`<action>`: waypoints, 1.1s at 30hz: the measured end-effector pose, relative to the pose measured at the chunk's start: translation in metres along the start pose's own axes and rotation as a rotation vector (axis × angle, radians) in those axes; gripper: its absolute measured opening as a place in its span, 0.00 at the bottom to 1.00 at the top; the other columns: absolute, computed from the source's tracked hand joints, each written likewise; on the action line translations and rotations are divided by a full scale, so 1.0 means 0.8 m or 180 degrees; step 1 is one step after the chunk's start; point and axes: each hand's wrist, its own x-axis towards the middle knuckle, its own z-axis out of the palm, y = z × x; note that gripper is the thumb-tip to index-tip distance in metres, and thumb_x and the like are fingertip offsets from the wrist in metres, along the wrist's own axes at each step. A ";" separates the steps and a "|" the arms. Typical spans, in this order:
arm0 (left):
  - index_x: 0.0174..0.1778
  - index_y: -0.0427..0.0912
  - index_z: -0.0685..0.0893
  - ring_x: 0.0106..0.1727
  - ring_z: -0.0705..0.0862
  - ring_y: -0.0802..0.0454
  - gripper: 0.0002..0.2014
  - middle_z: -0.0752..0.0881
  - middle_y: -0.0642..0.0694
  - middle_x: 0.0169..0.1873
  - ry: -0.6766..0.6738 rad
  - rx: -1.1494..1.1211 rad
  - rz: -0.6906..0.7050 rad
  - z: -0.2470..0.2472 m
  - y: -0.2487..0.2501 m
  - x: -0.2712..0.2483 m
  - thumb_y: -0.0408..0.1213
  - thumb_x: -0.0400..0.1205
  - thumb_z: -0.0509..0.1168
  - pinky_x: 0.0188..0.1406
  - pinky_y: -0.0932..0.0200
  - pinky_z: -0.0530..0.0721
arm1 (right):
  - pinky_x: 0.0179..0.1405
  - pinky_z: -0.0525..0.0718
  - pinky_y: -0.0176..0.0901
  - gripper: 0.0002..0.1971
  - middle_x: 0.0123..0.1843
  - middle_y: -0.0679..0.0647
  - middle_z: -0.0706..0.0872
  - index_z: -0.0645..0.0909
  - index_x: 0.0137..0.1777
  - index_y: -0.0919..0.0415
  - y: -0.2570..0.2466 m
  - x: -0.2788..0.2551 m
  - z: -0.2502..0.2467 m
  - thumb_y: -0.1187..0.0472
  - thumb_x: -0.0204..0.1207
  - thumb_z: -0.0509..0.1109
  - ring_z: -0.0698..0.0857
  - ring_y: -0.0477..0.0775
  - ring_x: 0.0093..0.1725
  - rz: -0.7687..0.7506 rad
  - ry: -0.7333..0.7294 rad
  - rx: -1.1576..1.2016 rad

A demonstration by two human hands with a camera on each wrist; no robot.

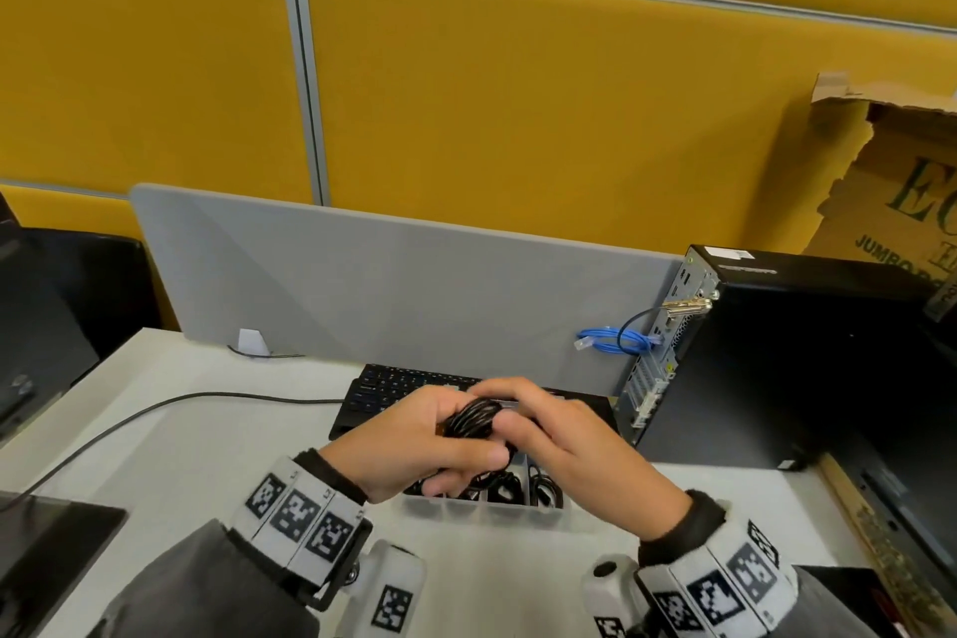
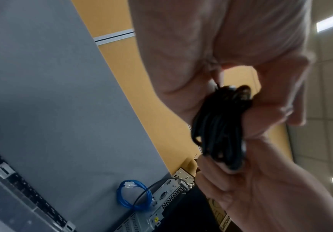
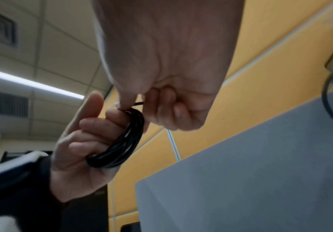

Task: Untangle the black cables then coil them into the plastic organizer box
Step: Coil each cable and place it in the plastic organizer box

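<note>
Black coil [image 1: 474,417] sits gripped in the left hand [image 1: 414,440], the right hand [image 1: 562,435] pinching its end; the box [image 1: 492,508] lies directly below, nearer.

Both hands are bare. Behind the fingers of the left hand [image 1: 414,446], a dark knit cuff leads into a grey sleeve [image 1: 171,580]. A white wristband [image 1: 305,516] printed with black square markers wraps it. The right hand [image 1: 575,451] has the same cuff and marker band [image 1: 720,585].
</note>
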 end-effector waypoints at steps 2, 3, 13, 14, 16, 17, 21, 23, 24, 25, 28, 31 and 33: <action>0.36 0.37 0.76 0.15 0.71 0.62 0.08 0.77 0.54 0.13 -0.0095 0.0101 -0.0072 0.000 0.002 -0.001 0.35 0.74 0.69 0.26 0.67 0.75 | 0.47 0.82 0.47 0.15 0.46 0.48 0.88 0.74 0.56 0.40 0.001 0.000 0.005 0.36 0.77 0.55 0.85 0.48 0.46 -0.0099 -0.0098 -0.0020; 0.35 0.37 0.77 0.16 0.73 0.60 0.08 0.78 0.53 0.14 0.0024 0.0142 -0.0086 0.000 0.002 0.000 0.33 0.75 0.69 0.27 0.66 0.76 | 0.43 0.81 0.47 0.15 0.42 0.49 0.88 0.75 0.52 0.44 0.003 0.001 0.005 0.37 0.77 0.56 0.84 0.47 0.42 -0.0094 -0.0037 -0.0082; 0.35 0.45 0.74 0.23 0.74 0.56 0.19 0.78 0.54 0.25 0.0691 0.1312 -0.0272 -0.003 0.004 0.007 0.45 0.64 0.79 0.24 0.61 0.73 | 0.37 0.78 0.48 0.23 0.38 0.58 0.87 0.66 0.66 0.37 0.014 0.000 0.018 0.34 0.73 0.55 0.81 0.53 0.34 0.0097 -0.0018 0.0013; 0.35 0.46 0.74 0.23 0.74 0.57 0.19 0.77 0.54 0.25 0.0684 0.1349 -0.0299 -0.002 0.005 0.007 0.42 0.65 0.80 0.23 0.61 0.72 | 0.35 0.77 0.47 0.21 0.38 0.57 0.87 0.67 0.65 0.38 0.015 0.002 0.017 0.35 0.75 0.56 0.80 0.51 0.33 0.0042 -0.0055 -0.0117; 0.35 0.47 0.72 0.23 0.75 0.56 0.21 0.79 0.54 0.23 0.0844 0.1403 -0.0323 -0.004 0.005 0.007 0.42 0.63 0.81 0.24 0.61 0.72 | 0.33 0.76 0.44 0.17 0.37 0.56 0.86 0.71 0.59 0.42 0.017 0.005 0.015 0.36 0.76 0.56 0.80 0.49 0.32 -0.0014 0.0018 -0.0285; 0.35 0.48 0.71 0.24 0.76 0.56 0.23 0.80 0.54 0.24 0.0959 0.1445 -0.0331 -0.006 0.005 0.006 0.43 0.61 0.82 0.25 0.60 0.73 | 0.33 0.76 0.45 0.17 0.36 0.55 0.86 0.72 0.56 0.43 0.017 0.006 0.016 0.35 0.75 0.55 0.80 0.49 0.32 -0.0057 0.0080 -0.0346; 0.47 0.47 0.75 0.32 0.84 0.57 0.26 0.88 0.49 0.32 0.1230 0.0886 -0.0189 -0.007 0.007 0.007 0.37 0.59 0.83 0.34 0.62 0.80 | 0.38 0.79 0.47 0.16 0.36 0.52 0.86 0.76 0.48 0.44 0.011 0.008 0.022 0.36 0.73 0.55 0.82 0.50 0.35 -0.0121 0.0441 0.0061; 0.58 0.42 0.78 0.35 0.87 0.56 0.29 0.89 0.47 0.35 0.1467 -0.0115 0.0130 -0.009 0.003 0.009 0.31 0.62 0.79 0.37 0.63 0.84 | 0.37 0.78 0.46 0.16 0.36 0.55 0.84 0.79 0.45 0.49 0.008 0.014 0.021 0.39 0.74 0.59 0.80 0.55 0.35 -0.0057 0.0884 0.0680; 0.60 0.39 0.78 0.37 0.87 0.55 0.28 0.89 0.46 0.36 0.1500 -0.0584 0.0307 -0.010 0.000 0.010 0.31 0.64 0.77 0.40 0.63 0.85 | 0.35 0.77 0.46 0.17 0.33 0.56 0.82 0.80 0.46 0.54 0.008 0.018 0.021 0.40 0.75 0.61 0.78 0.57 0.33 0.0064 0.1093 0.1022; 0.62 0.37 0.78 0.39 0.86 0.54 0.26 0.88 0.46 0.36 0.1411 -0.0942 0.0456 -0.010 -0.002 0.012 0.32 0.67 0.74 0.43 0.62 0.85 | 0.30 0.74 0.44 0.18 0.30 0.55 0.78 0.79 0.47 0.58 0.007 0.022 0.021 0.42 0.77 0.62 0.74 0.54 0.29 0.0224 0.1234 0.1391; 0.65 0.33 0.77 0.38 0.80 0.56 0.24 0.79 0.49 0.31 0.1124 -0.1678 0.0611 -0.003 -0.008 0.018 0.42 0.76 0.69 0.47 0.61 0.82 | 0.19 0.63 0.31 0.15 0.21 0.44 0.67 0.75 0.49 0.69 0.003 0.027 0.026 0.55 0.83 0.57 0.63 0.42 0.20 0.0570 0.1095 0.1941; 0.61 0.31 0.78 0.30 0.70 0.58 0.21 0.68 0.51 0.26 0.1440 -0.1679 0.0439 -0.003 -0.008 0.022 0.42 0.77 0.61 0.45 0.61 0.72 | 0.19 0.63 0.31 0.12 0.21 0.44 0.65 0.73 0.52 0.63 0.003 0.021 0.031 0.56 0.84 0.54 0.62 0.41 0.19 0.0600 0.0744 0.1756; 0.57 0.33 0.80 0.28 0.67 0.60 0.17 0.66 0.53 0.24 0.1631 -0.1373 0.0380 -0.006 -0.005 0.022 0.43 0.79 0.62 0.43 0.62 0.69 | 0.23 0.65 0.33 0.09 0.23 0.44 0.67 0.72 0.54 0.54 0.008 0.017 0.025 0.53 0.84 0.53 0.65 0.41 0.21 0.0517 0.0764 0.1075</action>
